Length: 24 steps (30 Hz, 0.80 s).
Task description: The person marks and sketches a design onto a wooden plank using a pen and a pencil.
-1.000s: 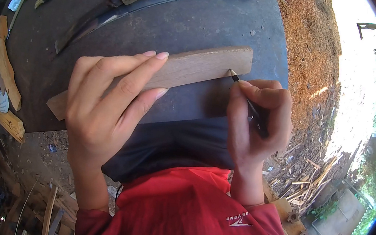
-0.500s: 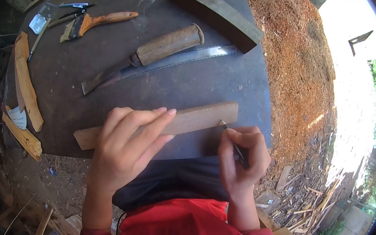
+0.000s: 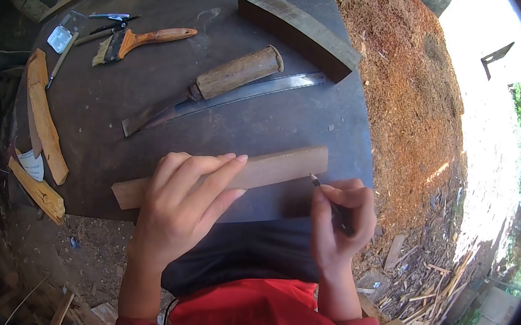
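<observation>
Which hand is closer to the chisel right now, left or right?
Left. The left hand grips the wooden strip just on the near side of the chisel; the right hand, holding the pencil by the strip's right end, is farther off to the right.

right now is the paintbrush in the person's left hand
No, the left hand is on the flat wooden strip, while the paintbrush lies apart on the dark tabletop.

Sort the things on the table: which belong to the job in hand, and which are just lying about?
In use:
- flat brown wooden board
- slim dark pencil

Seemingly lying about:
- orange-handled paintbrush
- wooden-handled metal chisel
- long silver metal strip
- thick brown wooden block
</observation>
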Each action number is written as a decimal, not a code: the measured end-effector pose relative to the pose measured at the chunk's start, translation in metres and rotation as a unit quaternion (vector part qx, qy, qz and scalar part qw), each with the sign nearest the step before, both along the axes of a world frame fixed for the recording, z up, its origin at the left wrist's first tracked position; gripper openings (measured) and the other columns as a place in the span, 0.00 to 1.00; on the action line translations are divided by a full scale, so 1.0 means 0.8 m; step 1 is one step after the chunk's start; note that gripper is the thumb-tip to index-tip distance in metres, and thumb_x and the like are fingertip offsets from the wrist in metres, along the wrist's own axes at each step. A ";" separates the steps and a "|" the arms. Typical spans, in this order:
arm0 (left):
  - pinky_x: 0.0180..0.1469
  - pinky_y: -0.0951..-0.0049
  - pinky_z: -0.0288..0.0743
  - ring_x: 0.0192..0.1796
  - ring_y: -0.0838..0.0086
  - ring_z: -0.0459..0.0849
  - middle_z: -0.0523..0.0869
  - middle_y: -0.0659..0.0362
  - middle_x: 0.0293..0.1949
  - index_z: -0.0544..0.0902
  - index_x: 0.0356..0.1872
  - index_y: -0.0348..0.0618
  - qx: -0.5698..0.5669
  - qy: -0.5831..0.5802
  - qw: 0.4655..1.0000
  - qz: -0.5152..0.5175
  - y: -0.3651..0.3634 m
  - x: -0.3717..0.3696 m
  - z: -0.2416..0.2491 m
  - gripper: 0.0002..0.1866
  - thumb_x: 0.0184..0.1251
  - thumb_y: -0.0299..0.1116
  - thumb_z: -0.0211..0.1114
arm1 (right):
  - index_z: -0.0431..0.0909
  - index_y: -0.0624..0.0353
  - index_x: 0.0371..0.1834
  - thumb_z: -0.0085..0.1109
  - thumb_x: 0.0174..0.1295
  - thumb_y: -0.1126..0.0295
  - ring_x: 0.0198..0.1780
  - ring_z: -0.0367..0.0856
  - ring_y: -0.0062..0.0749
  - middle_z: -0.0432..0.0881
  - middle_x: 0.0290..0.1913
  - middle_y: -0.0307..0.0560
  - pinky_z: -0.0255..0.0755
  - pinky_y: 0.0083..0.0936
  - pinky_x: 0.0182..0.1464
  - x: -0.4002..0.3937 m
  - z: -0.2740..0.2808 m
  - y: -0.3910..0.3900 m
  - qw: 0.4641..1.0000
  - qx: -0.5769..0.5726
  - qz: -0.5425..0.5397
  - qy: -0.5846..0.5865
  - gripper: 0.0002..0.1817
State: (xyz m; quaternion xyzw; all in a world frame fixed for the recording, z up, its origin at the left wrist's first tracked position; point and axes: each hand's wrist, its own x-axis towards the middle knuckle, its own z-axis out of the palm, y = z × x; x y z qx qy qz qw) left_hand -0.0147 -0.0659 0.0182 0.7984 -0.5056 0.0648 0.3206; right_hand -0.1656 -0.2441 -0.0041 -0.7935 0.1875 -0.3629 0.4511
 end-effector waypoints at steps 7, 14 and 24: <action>0.51 0.64 0.78 0.46 0.65 0.81 0.89 0.61 0.51 0.89 0.60 0.43 0.010 -0.006 1.000 -0.007 0.002 0.003 -0.001 0.26 0.56 0.28 0.81 | 0.76 0.67 0.46 0.69 0.60 0.87 0.34 0.85 0.19 0.87 0.36 0.48 0.78 0.17 0.38 0.003 0.007 -0.012 0.997 0.071 0.000 -0.035 0.14; 0.51 0.64 0.77 0.45 0.66 0.80 0.89 0.62 0.50 0.89 0.59 0.43 0.006 -0.004 1.000 -0.005 0.002 0.004 -0.004 0.27 0.55 0.29 0.82 | 0.81 0.69 0.44 0.70 0.61 0.85 0.37 0.88 0.21 0.89 0.37 0.47 0.79 0.17 0.42 0.011 0.007 -0.034 0.995 0.092 0.030 -0.032 0.11; 0.49 0.64 0.76 0.43 0.68 0.81 0.90 0.63 0.50 0.90 0.58 0.44 0.012 -0.016 1.000 -0.002 -0.001 0.007 0.001 0.27 0.53 0.30 0.83 | 0.81 0.68 0.48 0.67 0.68 0.83 0.43 0.90 0.27 0.89 0.43 0.50 0.82 0.21 0.47 0.020 0.015 -0.032 0.987 0.151 0.039 0.029 0.08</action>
